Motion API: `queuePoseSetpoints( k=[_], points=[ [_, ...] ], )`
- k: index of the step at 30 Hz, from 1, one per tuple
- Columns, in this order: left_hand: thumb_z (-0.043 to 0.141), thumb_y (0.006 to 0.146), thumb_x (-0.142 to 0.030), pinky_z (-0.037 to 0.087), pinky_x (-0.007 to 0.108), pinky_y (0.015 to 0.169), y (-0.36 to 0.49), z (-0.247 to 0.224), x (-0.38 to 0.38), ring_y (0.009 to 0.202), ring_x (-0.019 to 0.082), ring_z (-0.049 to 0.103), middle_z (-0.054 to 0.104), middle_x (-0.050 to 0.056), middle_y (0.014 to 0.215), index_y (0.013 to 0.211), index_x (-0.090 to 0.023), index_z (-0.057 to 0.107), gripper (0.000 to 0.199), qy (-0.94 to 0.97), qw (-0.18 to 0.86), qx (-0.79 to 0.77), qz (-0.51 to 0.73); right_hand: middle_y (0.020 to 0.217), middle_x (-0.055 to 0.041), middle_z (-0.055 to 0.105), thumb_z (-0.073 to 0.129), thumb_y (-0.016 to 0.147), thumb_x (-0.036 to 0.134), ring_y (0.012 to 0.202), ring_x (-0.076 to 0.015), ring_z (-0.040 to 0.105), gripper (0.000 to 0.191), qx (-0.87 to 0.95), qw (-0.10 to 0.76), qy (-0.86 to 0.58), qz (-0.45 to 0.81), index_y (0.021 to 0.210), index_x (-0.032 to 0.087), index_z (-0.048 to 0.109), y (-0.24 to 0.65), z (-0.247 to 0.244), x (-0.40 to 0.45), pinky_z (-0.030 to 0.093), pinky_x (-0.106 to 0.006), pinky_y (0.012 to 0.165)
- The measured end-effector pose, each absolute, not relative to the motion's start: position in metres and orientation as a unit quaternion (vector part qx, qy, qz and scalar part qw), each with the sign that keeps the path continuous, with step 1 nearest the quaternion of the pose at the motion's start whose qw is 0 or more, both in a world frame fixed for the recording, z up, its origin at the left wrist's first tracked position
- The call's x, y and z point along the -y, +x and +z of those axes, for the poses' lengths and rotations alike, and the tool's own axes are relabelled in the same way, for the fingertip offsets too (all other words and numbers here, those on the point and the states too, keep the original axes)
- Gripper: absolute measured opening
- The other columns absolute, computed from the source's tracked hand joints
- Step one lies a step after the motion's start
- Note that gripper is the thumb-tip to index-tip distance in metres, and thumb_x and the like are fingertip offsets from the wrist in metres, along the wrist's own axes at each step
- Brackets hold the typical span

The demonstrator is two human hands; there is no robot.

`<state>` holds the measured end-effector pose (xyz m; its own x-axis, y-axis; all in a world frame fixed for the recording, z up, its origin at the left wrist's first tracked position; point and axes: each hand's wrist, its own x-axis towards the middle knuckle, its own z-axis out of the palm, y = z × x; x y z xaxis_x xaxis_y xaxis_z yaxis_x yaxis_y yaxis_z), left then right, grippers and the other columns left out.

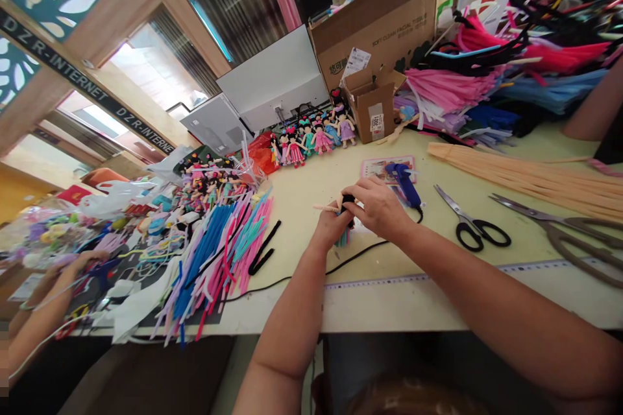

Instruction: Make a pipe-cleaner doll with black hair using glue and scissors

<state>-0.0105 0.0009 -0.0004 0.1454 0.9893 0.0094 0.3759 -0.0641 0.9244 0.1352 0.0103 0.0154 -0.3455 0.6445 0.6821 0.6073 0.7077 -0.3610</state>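
Near the middle of the table, my left hand [331,227] and my right hand [378,206] meet around a small doll [346,202] with a black head and beige arms. My left hand's fingers are closed on its body, partly hidden. The fingertips of my right hand pinch the black part at the top. Some teal shows below the hands. Just beyond my right hand lies a blue glue gun [406,185] on a pink-edged card [372,167]. A black cable [357,254] runs under my forearms.
Black-handled scissors [470,224] and larger scissors [559,217] lie right. Beige strips [525,178] are behind them. Colourful pipe cleaners [209,266] and bent black pieces [263,253] lie left. Finished dolls [321,136] stand by a small box [372,107]. Another person's hand [90,259] is far left.
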Motion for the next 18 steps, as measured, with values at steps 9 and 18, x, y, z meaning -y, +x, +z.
queuePoseSetpoints(
  k=[9, 18],
  points=[
    [0.052, 0.073, -0.030, 0.038, 0.021, 0.052, -0.0105, -0.0014, -0.0018, 0.053, 0.009, 0.048, 0.053, -0.004, 0.058, 0.072, -0.018, 0.050, 0.012, 0.630, 0.416, -0.543, 0.368, 0.084, -0.0086, 0.064, 0.058, 0.084, 0.018, 0.083, -0.0237, 0.052, 0.010, 0.810, 0.436, -0.390, 0.035, 0.089, 0.018, 0.067, 0.1350, 0.0143, -0.0104, 0.041, -0.037, 0.081],
    [0.053, 0.074, -0.030, 0.038, 0.021, 0.050, -0.0086, 0.0021, -0.0003, 0.052, 0.009, 0.049, 0.054, -0.004, 0.057, 0.071, -0.018, 0.051, 0.012, 0.629, 0.402, -0.553, 0.369, 0.085, -0.0089, 0.064, 0.056, 0.085, 0.019, 0.085, -0.0243, 0.053, 0.012, 0.805, 0.438, -0.397, 0.053, 0.089, 0.018, 0.067, 0.1343, 0.0141, -0.0103, 0.041, -0.037, 0.081]
  ],
)
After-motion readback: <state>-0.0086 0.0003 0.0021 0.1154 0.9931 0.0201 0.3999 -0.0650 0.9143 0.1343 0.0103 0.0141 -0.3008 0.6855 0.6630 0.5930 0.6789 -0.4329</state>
